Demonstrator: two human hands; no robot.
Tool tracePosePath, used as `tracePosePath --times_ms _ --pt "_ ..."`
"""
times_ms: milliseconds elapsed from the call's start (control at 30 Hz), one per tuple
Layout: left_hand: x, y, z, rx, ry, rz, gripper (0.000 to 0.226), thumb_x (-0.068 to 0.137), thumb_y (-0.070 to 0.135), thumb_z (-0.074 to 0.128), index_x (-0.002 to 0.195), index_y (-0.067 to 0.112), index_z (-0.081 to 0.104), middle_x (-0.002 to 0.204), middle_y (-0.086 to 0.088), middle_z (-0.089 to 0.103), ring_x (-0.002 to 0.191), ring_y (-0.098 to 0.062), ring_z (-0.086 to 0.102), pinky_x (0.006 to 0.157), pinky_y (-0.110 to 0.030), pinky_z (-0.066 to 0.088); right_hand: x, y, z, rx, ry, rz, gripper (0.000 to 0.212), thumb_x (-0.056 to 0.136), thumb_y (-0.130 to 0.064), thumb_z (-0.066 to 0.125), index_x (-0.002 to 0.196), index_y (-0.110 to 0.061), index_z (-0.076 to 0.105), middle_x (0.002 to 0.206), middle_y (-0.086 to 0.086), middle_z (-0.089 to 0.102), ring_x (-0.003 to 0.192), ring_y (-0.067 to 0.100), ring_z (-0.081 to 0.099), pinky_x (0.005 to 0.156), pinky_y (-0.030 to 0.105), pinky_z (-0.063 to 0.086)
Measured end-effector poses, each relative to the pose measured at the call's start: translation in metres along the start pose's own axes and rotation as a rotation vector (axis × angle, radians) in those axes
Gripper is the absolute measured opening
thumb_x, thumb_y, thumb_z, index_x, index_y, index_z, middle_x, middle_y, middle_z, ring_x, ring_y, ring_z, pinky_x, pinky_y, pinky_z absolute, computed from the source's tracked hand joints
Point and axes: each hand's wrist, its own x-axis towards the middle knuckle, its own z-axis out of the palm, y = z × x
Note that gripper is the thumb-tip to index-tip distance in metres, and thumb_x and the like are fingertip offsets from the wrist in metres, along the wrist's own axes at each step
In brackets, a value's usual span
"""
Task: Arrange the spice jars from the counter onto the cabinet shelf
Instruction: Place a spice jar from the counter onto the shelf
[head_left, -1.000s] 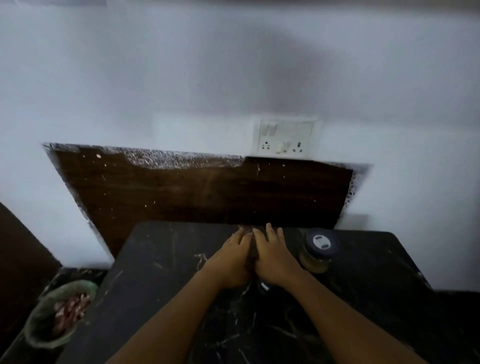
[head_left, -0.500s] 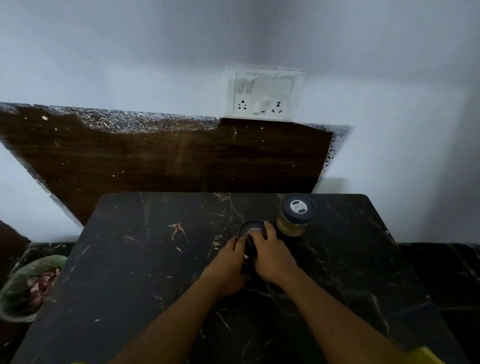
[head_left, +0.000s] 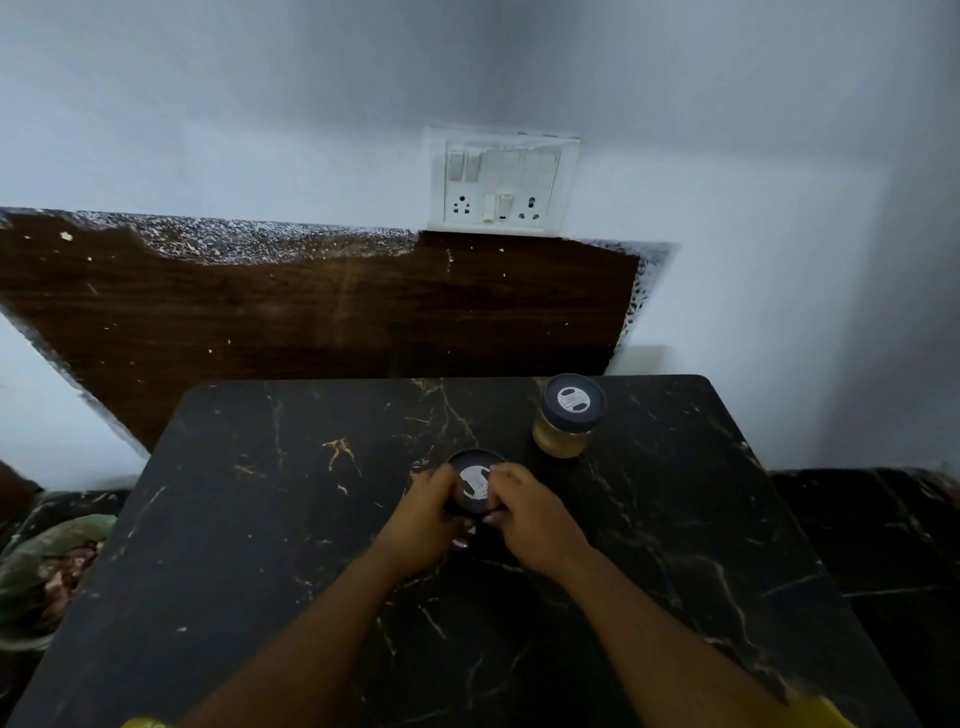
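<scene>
Both hands clasp one spice jar (head_left: 475, 486) near the middle of the black marble table (head_left: 260, 519). The left hand (head_left: 423, 517) curls round its left side and the right hand (head_left: 532, 519) round its right. Only its dark lid with a white label shows; what is inside is hidden, and I cannot tell whether it rests on the table. A second jar (head_left: 566, 421) stands upright toward the table's far right corner, apart from the hands, its clear body full of something pale yellow. Beyond the table's left edge a greenish bag (head_left: 47, 566) holds reddish scraps.
</scene>
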Motion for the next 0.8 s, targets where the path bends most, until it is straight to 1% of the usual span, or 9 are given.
tracePosePath --times_ms 100,200,300,367,467,567,600,667,800 --pt "-0.005 -0.002 -0.010 -0.383 -0.101 -0.061 0.081 0.072 0.004 0.073 0.131 0.040 0.032 0.132 0.006 0.041 0.118 -0.015 0.049 0.088 -0.032 0.055 -0.004 0.003 -0.018 0.222 0.024 0.057 0.026 0.082 -0.010 0.063 0.072 -0.029 0.048 0.112 -0.004 0.059 0.105 0.011 0.055 0.089 0.028 0.048" --pt "-0.011 0.003 -0.015 -0.502 -0.272 -0.103 0.109 0.065 0.000 0.077 0.143 0.038 0.013 0.126 0.009 0.045 0.111 -0.013 0.054 0.080 -0.024 0.055 -0.008 0.001 -0.037 0.516 0.015 0.130 0.029 0.083 0.001 0.061 0.071 -0.024 0.053 0.113 -0.003 0.063 0.106 0.008 0.057 0.090 0.028 0.050" --pt "-0.018 0.012 -0.010 -0.513 -0.244 -0.078 0.102 0.062 0.002 0.080 0.140 0.031 0.021 0.119 0.006 0.054 0.100 -0.009 0.060 0.068 -0.017 0.054 -0.014 -0.007 -0.051 0.631 0.041 0.139 0.022 0.086 0.001 0.058 0.078 -0.019 0.055 0.110 -0.009 0.061 0.102 0.002 0.057 0.081 0.020 0.051" --pt "-0.020 0.019 -0.007 -0.573 -0.142 -0.068 0.094 0.064 0.007 0.080 0.137 0.030 0.026 0.120 0.005 0.054 0.102 -0.012 0.061 0.071 -0.021 0.055 -0.019 -0.014 -0.056 0.625 0.139 0.158 0.018 0.087 -0.007 0.060 0.090 -0.024 0.054 0.110 -0.014 0.055 0.100 0.000 0.056 0.076 0.015 0.049" --pt "-0.025 0.037 -0.006 -0.626 -0.057 -0.023 0.079 0.073 0.024 0.075 0.134 0.037 0.025 0.121 0.006 0.051 0.104 -0.014 0.060 0.072 -0.022 0.054 -0.030 -0.027 -0.056 0.639 0.160 0.167 0.042 0.084 -0.025 0.066 0.117 -0.037 0.043 0.111 -0.025 0.044 0.100 -0.003 0.049 0.072 0.010 0.047" --pt "-0.029 0.054 -0.008 -0.619 -0.007 0.026 0.052 0.087 0.044 0.051 0.133 0.035 0.028 0.124 -0.002 0.054 0.103 -0.017 0.062 0.075 -0.027 0.055 -0.040 -0.036 -0.053 0.701 0.032 0.171 0.099 0.070 -0.043 0.073 0.146 -0.034 0.010 0.126 -0.015 0.037 0.118 0.009 0.042 0.097 0.035 0.046" --pt "-0.031 0.057 -0.009 -0.650 0.003 0.038 0.044 0.092 0.045 0.042 0.133 0.034 0.032 0.124 -0.004 0.056 0.104 -0.019 0.063 0.079 -0.032 0.056 -0.043 -0.038 -0.054 0.708 0.022 0.169 0.109 0.067 -0.043 0.074 0.149 -0.032 0.002 0.129 -0.012 0.037 0.119 0.010 0.042 0.098 0.036 0.045" --pt "-0.034 0.063 -0.013 -0.753 0.010 0.024 0.036 0.097 0.038 0.038 0.133 0.034 0.039 0.121 -0.002 0.060 0.104 -0.020 0.064 0.085 -0.039 0.055 -0.048 -0.039 -0.059 0.777 0.031 0.166 0.112 0.065 -0.037 0.077 0.149 -0.033 0.002 0.133 -0.008 0.040 0.117 0.011 0.046 0.097 0.033 0.046" --pt "-0.044 0.069 -0.022 -0.929 -0.125 -0.032 0.044 0.096 0.018 0.043 0.133 0.042 0.034 0.124 0.000 0.057 0.106 -0.022 0.064 0.077 -0.036 0.057 -0.059 -0.038 -0.064 1.020 0.047 0.161 0.107 0.064 -0.021 0.080 0.148 -0.034 0.015 0.134 0.009 0.051 0.116 0.027 0.056 0.097 0.053 0.046"
